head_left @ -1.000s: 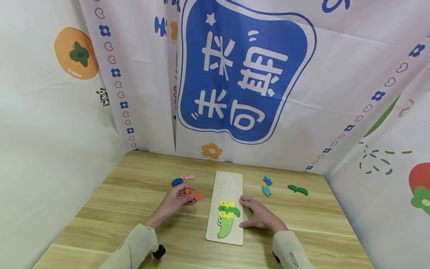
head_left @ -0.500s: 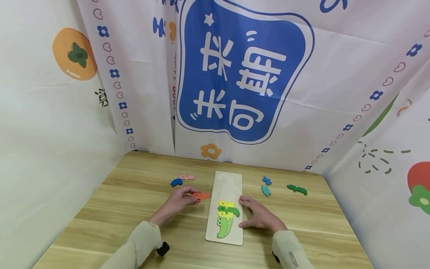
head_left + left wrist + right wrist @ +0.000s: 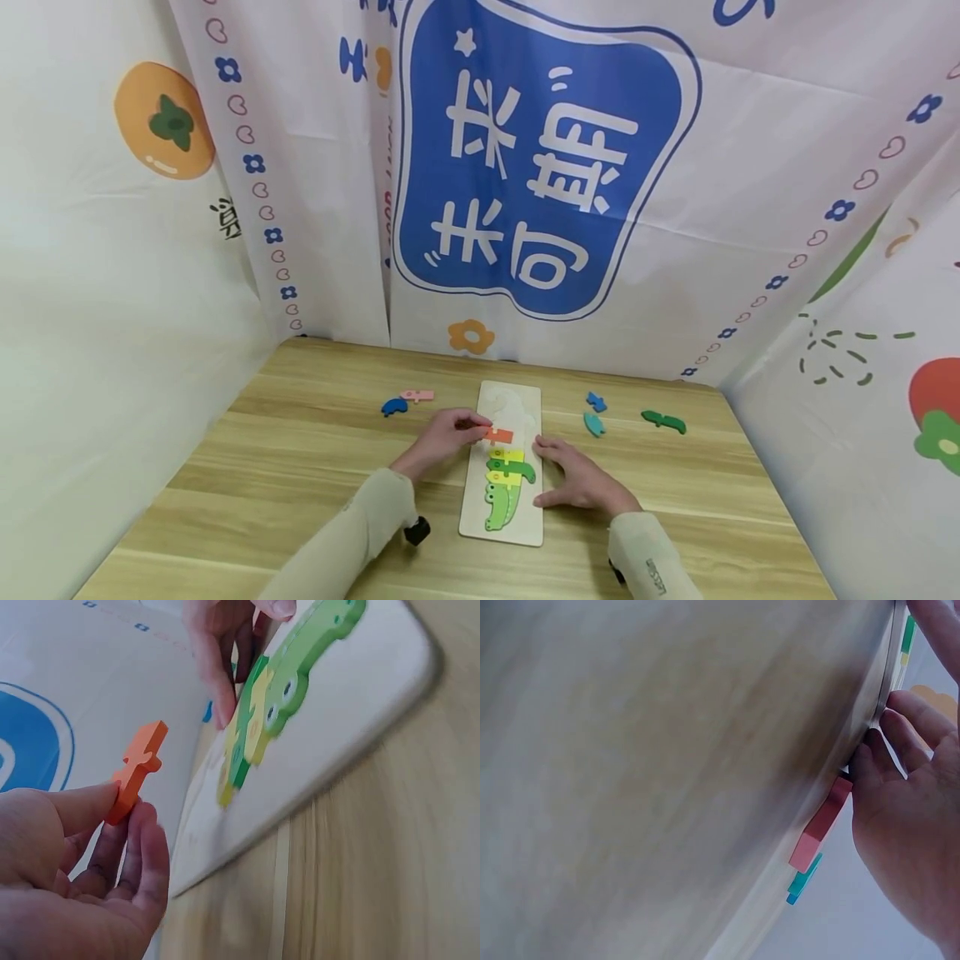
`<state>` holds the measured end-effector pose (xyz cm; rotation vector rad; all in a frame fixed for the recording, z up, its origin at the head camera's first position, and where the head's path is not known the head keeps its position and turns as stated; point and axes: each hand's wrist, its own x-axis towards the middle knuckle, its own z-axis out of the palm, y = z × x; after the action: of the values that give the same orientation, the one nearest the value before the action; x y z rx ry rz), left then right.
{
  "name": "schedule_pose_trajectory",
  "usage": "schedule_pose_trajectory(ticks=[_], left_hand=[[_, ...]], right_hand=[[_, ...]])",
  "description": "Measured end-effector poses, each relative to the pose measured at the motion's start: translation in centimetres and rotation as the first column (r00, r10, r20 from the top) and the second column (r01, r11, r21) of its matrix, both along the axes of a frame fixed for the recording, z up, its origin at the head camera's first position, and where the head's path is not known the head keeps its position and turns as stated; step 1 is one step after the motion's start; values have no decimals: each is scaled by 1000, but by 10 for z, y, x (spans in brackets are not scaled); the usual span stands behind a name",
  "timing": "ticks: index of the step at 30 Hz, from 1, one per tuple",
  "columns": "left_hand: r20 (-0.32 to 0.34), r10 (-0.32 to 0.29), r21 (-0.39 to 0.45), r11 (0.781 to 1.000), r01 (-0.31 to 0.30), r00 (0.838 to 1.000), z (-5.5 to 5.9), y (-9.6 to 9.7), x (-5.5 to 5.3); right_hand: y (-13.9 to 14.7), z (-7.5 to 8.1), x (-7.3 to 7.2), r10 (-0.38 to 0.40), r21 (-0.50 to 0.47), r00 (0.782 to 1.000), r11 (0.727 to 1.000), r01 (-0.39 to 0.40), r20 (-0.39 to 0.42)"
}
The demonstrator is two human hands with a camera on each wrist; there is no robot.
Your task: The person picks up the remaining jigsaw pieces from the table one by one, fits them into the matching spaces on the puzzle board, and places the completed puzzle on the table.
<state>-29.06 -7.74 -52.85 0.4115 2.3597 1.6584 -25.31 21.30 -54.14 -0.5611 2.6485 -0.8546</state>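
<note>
Two loose ones out left, a blue piece (image 3: 394, 407) and a pink piece (image 3: 417, 395); next along, the left hand (image 3: 447, 436), clearly the nearer one, pinching the orange piece (image 3: 501, 436) by its left end; over the board (image 3: 474, 518), long axis crosswise, just beyond the upper yellow piece (image 3: 516, 457), so probably calling for a shift toward it; and out right, the right hand (image 3: 579, 481), spread wide against the board's side
</note>
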Motion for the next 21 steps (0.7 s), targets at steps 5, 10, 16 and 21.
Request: schedule_pose_trajectory(ticks=[5,10,16,21], left_hand=[[-3,37,-4,999,-37,999,-5,22,-6],[30,65,-11,998,-65,997,-10,38,-9],[6,65,-26,998,-65,998,-14,43,-11],[-1,87,-43,995,-87,996,-19,41,-12]], right_hand=[[0,0,-1,4,-6,1000,1000,-4,2],[1,-1,-1,13,-4,1000,1000,-13,-10],[2,-1,-1,19,2,1000,1000,-19,-18],[2,-1,-1,11,3,1000,1000,-11,-7]])
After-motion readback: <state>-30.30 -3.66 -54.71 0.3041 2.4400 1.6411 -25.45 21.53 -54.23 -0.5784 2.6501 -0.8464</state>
